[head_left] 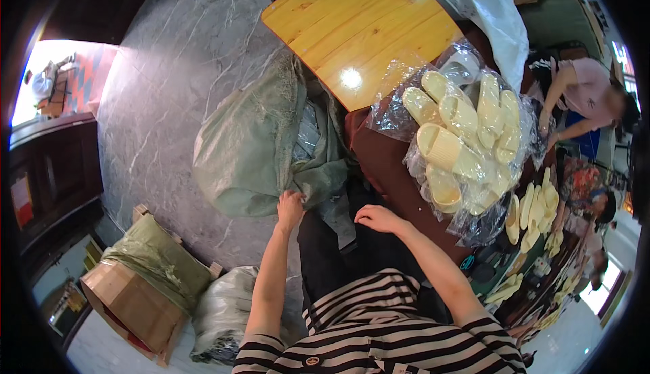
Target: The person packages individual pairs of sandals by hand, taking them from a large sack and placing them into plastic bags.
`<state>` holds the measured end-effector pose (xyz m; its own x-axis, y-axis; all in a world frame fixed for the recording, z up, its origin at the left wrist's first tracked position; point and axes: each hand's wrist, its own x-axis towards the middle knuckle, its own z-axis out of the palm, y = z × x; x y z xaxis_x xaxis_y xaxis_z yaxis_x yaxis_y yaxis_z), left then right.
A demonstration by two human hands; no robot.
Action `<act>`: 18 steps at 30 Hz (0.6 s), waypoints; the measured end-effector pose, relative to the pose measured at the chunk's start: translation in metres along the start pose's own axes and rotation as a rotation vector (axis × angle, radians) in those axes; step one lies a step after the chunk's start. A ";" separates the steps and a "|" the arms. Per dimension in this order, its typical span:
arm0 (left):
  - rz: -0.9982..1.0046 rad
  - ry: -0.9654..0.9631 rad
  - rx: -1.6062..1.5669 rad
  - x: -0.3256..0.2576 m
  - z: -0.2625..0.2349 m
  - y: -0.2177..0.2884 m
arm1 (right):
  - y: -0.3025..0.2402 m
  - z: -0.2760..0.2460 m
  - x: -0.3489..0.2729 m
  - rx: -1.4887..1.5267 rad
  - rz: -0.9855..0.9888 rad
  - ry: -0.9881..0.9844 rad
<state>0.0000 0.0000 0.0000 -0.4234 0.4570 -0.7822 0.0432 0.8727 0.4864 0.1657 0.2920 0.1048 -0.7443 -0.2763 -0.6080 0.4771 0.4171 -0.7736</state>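
My left hand [290, 211] is closed on the lower edge of a large grey-green woven sack [247, 140], which slumps on the floor in front of my legs. Clear plastic-wrapped contents [308, 130] show through the sack's mouth; their kind is hard to make out. Over my dark trousers, near the knee, my right hand [379, 218] is empty, its fingers loosely bent and pointing left. To its right, pale yellow slippers [447, 150] in clear plastic bags lie heaped on a dark brown covered surface [396, 164].
A yellow wooden tabletop [359, 28] stands beyond the sack. Behind me at left are a cardboard box [135, 299] and a silvery plastic bundle [227, 313]. At right, a person [586, 93] reaches toward the bagged slippers, and more slippers [535, 211] lie along a bench with other people.
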 end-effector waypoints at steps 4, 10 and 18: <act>-0.086 0.386 0.526 0.058 0.001 0.033 | 0.018 0.002 0.040 -0.011 0.050 0.016; -0.085 0.589 0.458 0.108 -0.023 0.023 | 0.046 0.034 0.139 -0.080 0.058 0.031; -0.001 0.727 0.212 0.152 -0.041 -0.058 | 0.061 0.057 0.297 -0.230 -0.026 0.156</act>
<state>-0.1045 0.0122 -0.1309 -0.9106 0.2914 -0.2932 0.1843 0.9211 0.3430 0.0011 0.1860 -0.1334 -0.8261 -0.1605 -0.5402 0.3519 0.6018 -0.7170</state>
